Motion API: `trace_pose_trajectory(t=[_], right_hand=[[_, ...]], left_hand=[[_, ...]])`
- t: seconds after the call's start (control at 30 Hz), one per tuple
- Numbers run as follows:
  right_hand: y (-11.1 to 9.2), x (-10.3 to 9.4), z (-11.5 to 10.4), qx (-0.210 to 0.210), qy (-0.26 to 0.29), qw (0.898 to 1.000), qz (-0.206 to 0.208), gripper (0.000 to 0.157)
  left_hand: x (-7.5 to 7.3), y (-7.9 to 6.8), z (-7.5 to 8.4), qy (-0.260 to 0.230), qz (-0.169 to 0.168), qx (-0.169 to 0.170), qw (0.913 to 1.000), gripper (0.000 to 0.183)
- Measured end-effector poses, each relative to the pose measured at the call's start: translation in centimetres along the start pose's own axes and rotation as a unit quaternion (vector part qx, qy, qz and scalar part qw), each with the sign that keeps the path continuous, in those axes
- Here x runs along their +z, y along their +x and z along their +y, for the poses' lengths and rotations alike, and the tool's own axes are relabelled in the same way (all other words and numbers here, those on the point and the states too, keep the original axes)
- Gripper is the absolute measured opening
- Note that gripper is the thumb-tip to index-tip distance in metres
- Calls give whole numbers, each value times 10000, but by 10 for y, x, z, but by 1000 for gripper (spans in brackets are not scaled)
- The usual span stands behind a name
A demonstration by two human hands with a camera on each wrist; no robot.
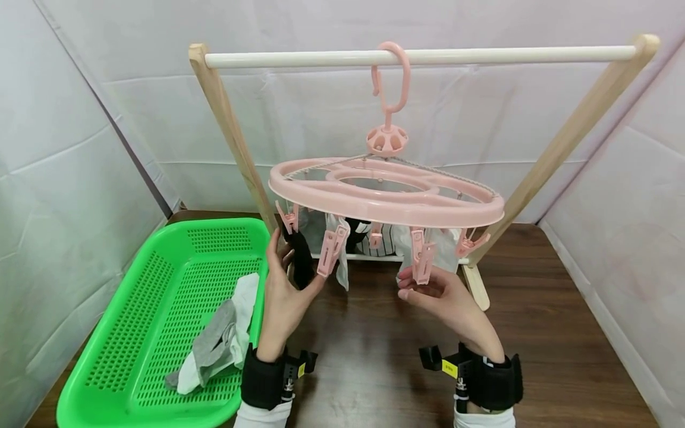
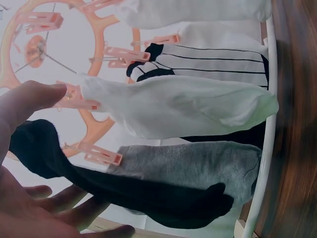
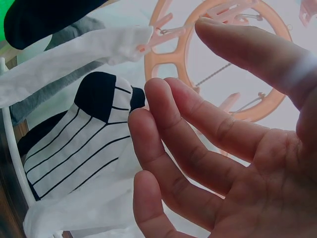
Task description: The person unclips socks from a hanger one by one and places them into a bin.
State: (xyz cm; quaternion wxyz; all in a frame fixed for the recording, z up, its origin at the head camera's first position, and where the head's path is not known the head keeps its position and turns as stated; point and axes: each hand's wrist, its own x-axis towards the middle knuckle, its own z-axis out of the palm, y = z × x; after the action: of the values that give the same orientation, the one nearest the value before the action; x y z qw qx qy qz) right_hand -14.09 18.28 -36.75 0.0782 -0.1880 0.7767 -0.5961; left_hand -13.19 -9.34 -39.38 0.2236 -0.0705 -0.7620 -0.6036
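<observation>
Partly behind black sock (image 2: 143, 195), 1 gray sock (image 2: 198, 161)

Pink clip hanger (image 1: 385, 213) hooked over the white rod (image 1: 299, 59) of a wooden stand (image 1: 228, 119), tilted lower on its right. Black sock (image 1: 302, 261) clipped under hanger's left end; left hand (image 1: 283, 300) right at it, thumb and fingers apart. White sock (image 1: 343, 276) hangs below hanger's left half. Right hand (image 1: 452, 300) under hanger's right half, fingertips by a front clip (image 1: 424, 264); contact unclear. Green basket (image 1: 230, 223) left of hanger on dark surface (image 1: 364, 356), grey-and-white socks (image 1: 216, 345) inside.
</observation>
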Motion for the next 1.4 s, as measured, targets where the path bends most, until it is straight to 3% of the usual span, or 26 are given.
trace_pose_trajectory(t=[0.13,0.37,0.53,0.77,1.0,1.2,1.4], right_hand=[[0,1,-1,-35,-34,10000,35,28],[0,2,-2,49,-102,9999,20,32],[0,2,-2,-102,-66,9999,7,28],[-1,3,-2,-58,-97,9999,-52,27],[-1,5,-2,-152,-233,9996,-58,26],[1,10,-2,-56,-381,9991,-179,28],[4,17,-4,-225,-239,9992,-215,30]], left_hand=[[-1,-1,-1,227,91,83,9997,90],[-1,-4,-1,656,190,393,9969,31],[0,-6,0,706,94,472,9963,6],[8,-11,2,988,-307,479,9935,25],[20,-20,8,1150,-1041,309,9874,37],[26,-23,14,1092,-1386,156,9842,39],[30,-25,14,1344,-1499,531,9781,25]])
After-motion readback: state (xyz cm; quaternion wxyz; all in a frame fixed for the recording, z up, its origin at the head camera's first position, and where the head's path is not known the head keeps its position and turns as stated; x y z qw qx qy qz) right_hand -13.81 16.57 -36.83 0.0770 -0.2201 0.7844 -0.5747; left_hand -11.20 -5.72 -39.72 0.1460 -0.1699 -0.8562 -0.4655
